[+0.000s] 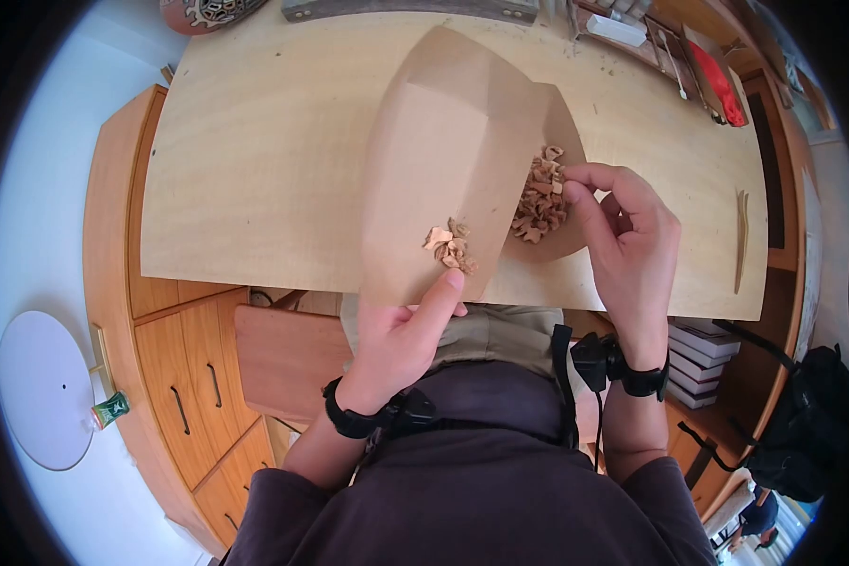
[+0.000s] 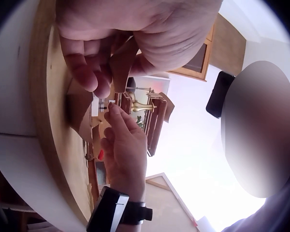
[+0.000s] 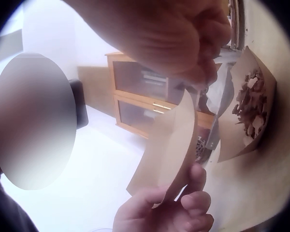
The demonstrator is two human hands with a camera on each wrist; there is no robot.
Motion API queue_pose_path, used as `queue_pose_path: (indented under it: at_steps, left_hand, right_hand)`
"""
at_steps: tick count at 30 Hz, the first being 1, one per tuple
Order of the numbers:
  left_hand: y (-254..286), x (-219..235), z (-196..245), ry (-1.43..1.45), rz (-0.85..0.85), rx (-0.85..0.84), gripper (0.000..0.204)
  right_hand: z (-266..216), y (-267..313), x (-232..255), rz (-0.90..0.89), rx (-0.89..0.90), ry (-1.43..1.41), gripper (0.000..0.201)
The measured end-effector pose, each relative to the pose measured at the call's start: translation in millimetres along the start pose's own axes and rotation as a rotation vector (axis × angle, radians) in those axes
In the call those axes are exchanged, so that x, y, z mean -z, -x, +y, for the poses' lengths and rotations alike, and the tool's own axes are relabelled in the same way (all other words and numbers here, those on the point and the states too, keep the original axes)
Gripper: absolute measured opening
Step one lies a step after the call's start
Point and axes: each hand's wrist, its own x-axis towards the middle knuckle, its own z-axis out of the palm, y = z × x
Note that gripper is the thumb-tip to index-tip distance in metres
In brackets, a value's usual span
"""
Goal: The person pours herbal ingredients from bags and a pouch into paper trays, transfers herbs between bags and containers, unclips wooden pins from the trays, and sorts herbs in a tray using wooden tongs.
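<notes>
My left hand (image 1: 398, 335) holds a creased sheet of brown paper (image 1: 434, 151) by its near edge, thumb on top and fingers underneath. A small heap of dried brown pieces (image 1: 451, 249) lies on it just beyond the thumb tip. In the right wrist view this sheet (image 3: 166, 150) is raised above the table and bent. Beside it, a second brown paper (image 1: 564, 113) rests on the table, carrying a larger pile of dried pieces (image 1: 538, 209). Over that pile's right side, my right hand (image 1: 632, 231) pinches a small pale dried piece (image 1: 557, 188) between thumb and forefinger.
The wooden table (image 1: 255, 170) holds a grey case (image 1: 406, 9) at its far edge and a tray with a red item (image 1: 717, 85) at far right. A thin stick (image 1: 741, 241) lies near the right edge. Stacked white boxes (image 1: 703, 363) sit below.
</notes>
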Motion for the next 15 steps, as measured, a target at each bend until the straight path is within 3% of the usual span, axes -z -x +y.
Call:
queue_pose_path:
  at_steps: [7, 10, 12, 15]
  left_hand:
    - [-0.3, 0.4, -1.8, 0.032, 0.006, 0.015, 0.019]
    - [0.5, 0.4, -0.8, -0.007, -0.013, 0.008, 0.019]
    - [1.1, -1.4, -1.7, 0.007, -0.002, 0.017, 0.02]
    - [1.7, -3.1, -0.1, 0.04, -0.018, 0.057, 0.023]
  right_hand:
    - [5.2, -0.5, -1.7, 0.006, -0.02, -0.089, 0.016]
    - [-10.1, -2.2, 2.8, 0.03, 0.032, 0.022, 0.014]
    - [-17.0, 0.4, 1.4, 0.009, 0.249, 0.089, 0.014]
    - [-24.4, 10.2, -13.9, -0.12, 0.367, -0.06, 0.022]
